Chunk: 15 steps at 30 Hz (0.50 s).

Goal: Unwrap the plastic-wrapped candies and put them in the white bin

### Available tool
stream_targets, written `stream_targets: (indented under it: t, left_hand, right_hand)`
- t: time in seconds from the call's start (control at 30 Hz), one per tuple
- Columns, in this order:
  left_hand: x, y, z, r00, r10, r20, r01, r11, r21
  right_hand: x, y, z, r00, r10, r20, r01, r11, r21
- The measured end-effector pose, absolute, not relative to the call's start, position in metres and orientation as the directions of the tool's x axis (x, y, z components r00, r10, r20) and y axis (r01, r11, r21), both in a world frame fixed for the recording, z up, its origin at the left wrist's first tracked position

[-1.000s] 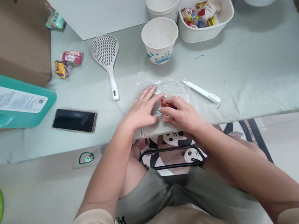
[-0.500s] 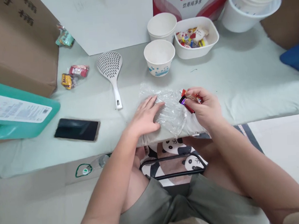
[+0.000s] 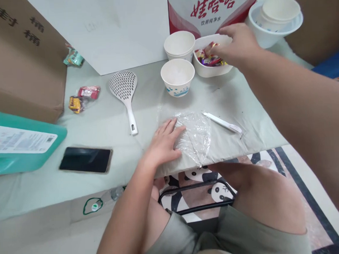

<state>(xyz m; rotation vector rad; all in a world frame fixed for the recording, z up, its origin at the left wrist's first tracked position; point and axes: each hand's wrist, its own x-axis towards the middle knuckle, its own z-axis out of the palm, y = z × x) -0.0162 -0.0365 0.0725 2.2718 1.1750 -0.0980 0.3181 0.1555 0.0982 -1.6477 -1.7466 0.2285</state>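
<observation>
My left hand point(image 3: 165, 144) lies with its fingers apart on the left part of a clear plastic sheet point(image 3: 194, 139) near the table's front edge. My right hand point(image 3: 236, 44) reaches over a white rectangular tub point(image 3: 214, 70) with wrapped candies point(image 3: 208, 56) in it. Its thumb and fingers are apart, and nothing can be seen gripped in it. Just right of the plastic lies a white slim knife point(image 3: 222, 122). Two white paper cups point(image 3: 178, 79) point(image 3: 180, 45) stand left of the tub, the rear one stacked.
A white slotted ladle point(image 3: 123, 85), a black phone point(image 3: 86, 159) and wrapped sweets point(image 3: 76, 104) lie on the left. Beyond them are a green jug point(image 3: 30, 140) and a cardboard box point(image 3: 24, 62). At the back right stands a white bowl point(image 3: 263, 38) holding paper cups.
My right hand has moved from beside the plastic up to the tub, and the candies it held have left the front area. The white knife now shows. My left hand stays on the plastic.
</observation>
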Motion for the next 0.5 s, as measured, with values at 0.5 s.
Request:
stream_targets:
  t: [0.5]
  left_hand:
    - [-0.013,-0.042,0.065,0.604,0.756,-0.253,0.769,-0.467,0.437]
  right_hand:
    - [0.196,-0.08,0.042,0.16,0.895,0.416,0.628,0.233,-0.742]
